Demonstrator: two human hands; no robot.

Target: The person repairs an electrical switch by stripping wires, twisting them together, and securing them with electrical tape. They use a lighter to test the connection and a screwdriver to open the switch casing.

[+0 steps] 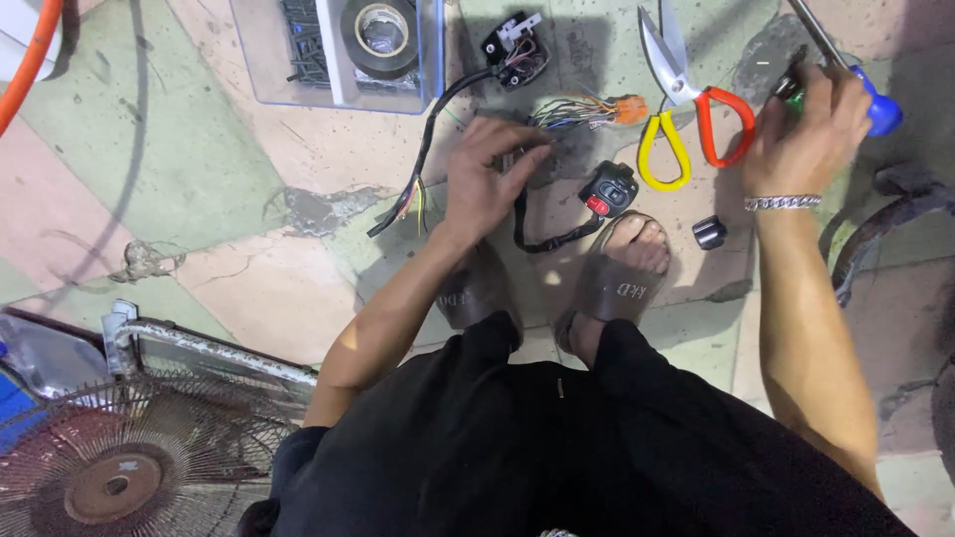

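My left hand [487,174] reaches down to the floor and pinches a bundle of coloured wires [572,111] that ends in an orange connector [629,107]. Just right of it lies a black handlebar switch with a red button [609,189] on a black cable. My right hand [811,124], with a silver bracelet, is closed on a small green and dark object beside a blue-handled screwdriver [875,104]. Scissors with one yellow and one red handle [686,124] lie between the two hands. A second black switch unit [517,48] with its cable sits further away.
A clear plastic box [333,50] holds black tape and small parts. A small black cylinder [708,232] lies by my right sandal [622,273]. A fan grille [129,467] stands at lower left; an orange hose [30,60] at upper left; dark metal parts [885,224] at right.
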